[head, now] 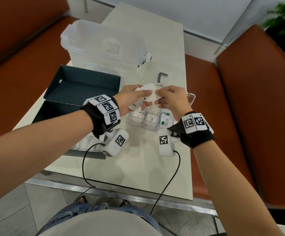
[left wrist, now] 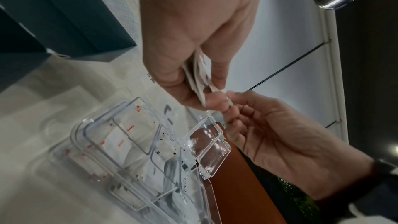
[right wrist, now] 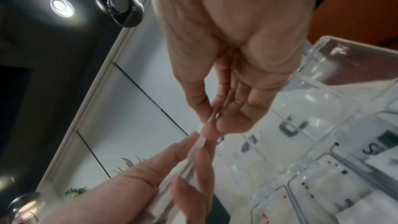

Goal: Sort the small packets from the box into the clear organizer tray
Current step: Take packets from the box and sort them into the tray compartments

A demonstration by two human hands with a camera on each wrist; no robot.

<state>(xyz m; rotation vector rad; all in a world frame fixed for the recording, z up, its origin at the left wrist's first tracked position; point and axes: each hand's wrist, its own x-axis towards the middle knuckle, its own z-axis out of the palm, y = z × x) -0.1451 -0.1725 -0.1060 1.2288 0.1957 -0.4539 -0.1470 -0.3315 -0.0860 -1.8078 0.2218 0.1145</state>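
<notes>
Over the clear organizer tray (head: 192, 99), my left hand (head: 144, 98) grips a small stack of white packets (head: 148, 90). My right hand (head: 158, 98) pinches the edge of one packet in that stack. The left wrist view shows the packets (left wrist: 197, 76) fanned between my left thumb and fingers, and the right fingertips (left wrist: 231, 96) touching their end. From the right wrist, a thin packet edge (right wrist: 213, 119) sits between my right thumb and forefinger. The tray (left wrist: 96, 144) holds red-printed, black-printed and green Stevia packets (head: 166, 120) in separate compartments. More white packets (head: 87, 142) lie in the dark box (head: 56, 109) under my left wrist.
The dark box lid (head: 80, 87) lies open behind my left hand. A large translucent bin (head: 102, 45) stands at the back of the pale table (head: 138, 167). A grey angled tool (head: 161, 77) lies beyond the tray. Orange benches (head: 240, 116) flank the table. Two cables hang off its front edge.
</notes>
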